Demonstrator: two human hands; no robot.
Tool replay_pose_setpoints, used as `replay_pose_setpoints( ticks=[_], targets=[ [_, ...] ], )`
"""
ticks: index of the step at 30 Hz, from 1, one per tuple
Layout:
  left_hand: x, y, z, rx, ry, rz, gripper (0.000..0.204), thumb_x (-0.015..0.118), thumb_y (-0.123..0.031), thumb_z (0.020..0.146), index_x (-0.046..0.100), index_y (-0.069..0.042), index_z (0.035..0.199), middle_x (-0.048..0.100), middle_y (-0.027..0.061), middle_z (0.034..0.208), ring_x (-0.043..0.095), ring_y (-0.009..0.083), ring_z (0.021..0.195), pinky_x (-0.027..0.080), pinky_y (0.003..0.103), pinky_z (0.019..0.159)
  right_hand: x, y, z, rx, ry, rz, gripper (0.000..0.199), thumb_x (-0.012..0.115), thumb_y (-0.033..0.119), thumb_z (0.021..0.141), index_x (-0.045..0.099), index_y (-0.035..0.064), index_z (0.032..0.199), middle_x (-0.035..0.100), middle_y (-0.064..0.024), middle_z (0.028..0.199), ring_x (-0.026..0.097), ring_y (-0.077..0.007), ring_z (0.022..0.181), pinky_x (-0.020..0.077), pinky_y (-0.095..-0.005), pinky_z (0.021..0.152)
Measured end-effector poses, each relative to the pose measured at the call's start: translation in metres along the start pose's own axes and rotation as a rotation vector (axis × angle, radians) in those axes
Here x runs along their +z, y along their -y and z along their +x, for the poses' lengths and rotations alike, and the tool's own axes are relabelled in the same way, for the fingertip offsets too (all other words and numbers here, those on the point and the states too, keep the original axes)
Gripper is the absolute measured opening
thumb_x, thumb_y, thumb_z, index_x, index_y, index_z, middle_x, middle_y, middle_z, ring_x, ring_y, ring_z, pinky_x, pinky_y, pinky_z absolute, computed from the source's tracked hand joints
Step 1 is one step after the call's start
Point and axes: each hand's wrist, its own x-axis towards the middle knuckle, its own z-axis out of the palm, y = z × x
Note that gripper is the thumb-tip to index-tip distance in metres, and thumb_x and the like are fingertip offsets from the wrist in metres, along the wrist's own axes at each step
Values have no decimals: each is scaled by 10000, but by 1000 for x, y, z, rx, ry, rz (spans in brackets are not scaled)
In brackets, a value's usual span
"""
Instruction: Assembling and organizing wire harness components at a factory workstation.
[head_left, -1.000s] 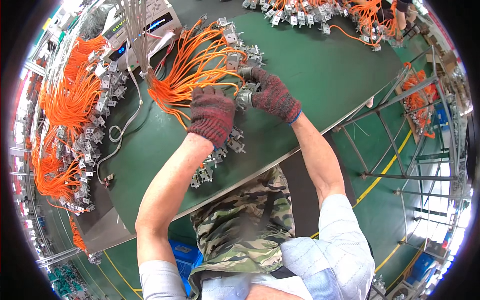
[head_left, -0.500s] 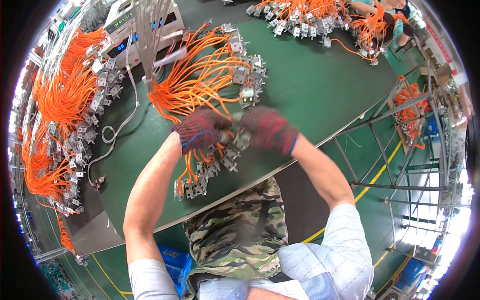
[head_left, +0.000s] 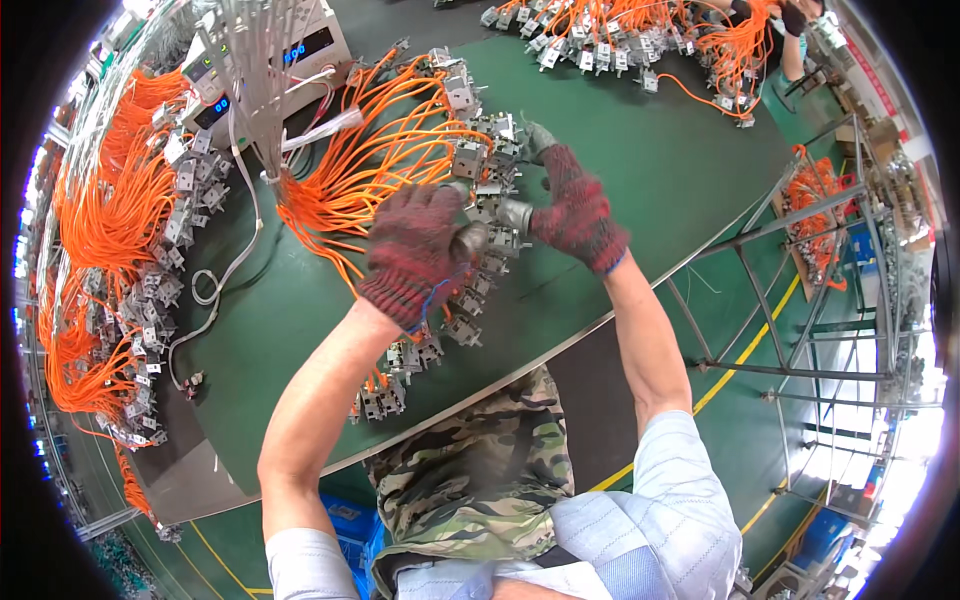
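Both of my hands wear dark red and black knit gloves with grey fingertips. My left hand [head_left: 418,250] lies over the near part of a bundle of orange cables [head_left: 385,150], its fingers curled; whatever is between them is hidden beneath the glove. To its right, my right hand [head_left: 578,215] has thumb and fingers spread wide at the outer side of a row of small silvery metal connectors [head_left: 468,158] on the cable ends. Its fingertips are close to the connectors, and nothing shows in its grasp. More connectors [head_left: 383,398] reach toward the table's near edge.
A boxy instrument [head_left: 290,60] with blue digits stands behind a bunch of upright metal rods [head_left: 255,90]. Orange cable bundles [head_left: 110,210] hang at left; another heap [head_left: 610,45] lies on the green table [head_left: 640,160] far off, near a co-worker's gloved hand [head_left: 793,17]. A metal frame [head_left: 760,290] stands right.
My hands were close together over the near connectors. The right hand has moved away and up to the right, its fingers spreading; the left has shifted slightly right over the bundle.
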Motion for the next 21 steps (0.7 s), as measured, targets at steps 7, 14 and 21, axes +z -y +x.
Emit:
replay_pose_setpoints(
  ticks=[7, 14, 21],
  targets=[
    [24, -48, -11, 154, 80, 205, 356, 771, -359, 838, 660, -79, 1028, 691, 157, 1063, 656, 335, 1045, 481, 503, 934, 22, -25, 20, 162, 111, 371, 959, 900, 429, 823, 468, 40, 1587, 592, -227, 1507, 593, -379, 1385, 489, -472, 1152],
    [30, -38, -19, 30, 308, 166, 364, 795, -375, 776, 668, -113, 996, 699, 113, 850, 701, 312, 858, 507, 476, 903, 28, -9, 27, -148, 89, -167, 920, 922, 349, 787, 514, 113, 1576, 649, -208, 1405, 635, -375, 1285, 511, -477, 1105],
    [-26, -16, -77, 291, 500, 182, 292, 770, -337, 732, 693, -127, 918, 700, 85, 777, 698, 307, 794, 512, 455, 870, 44, 46, -11, -448, -18, -49, 698, 863, 288, 822, 617, 124, 1454, 700, -158, 1170, 694, -380, 987, 577, -478, 884]
  ],
)
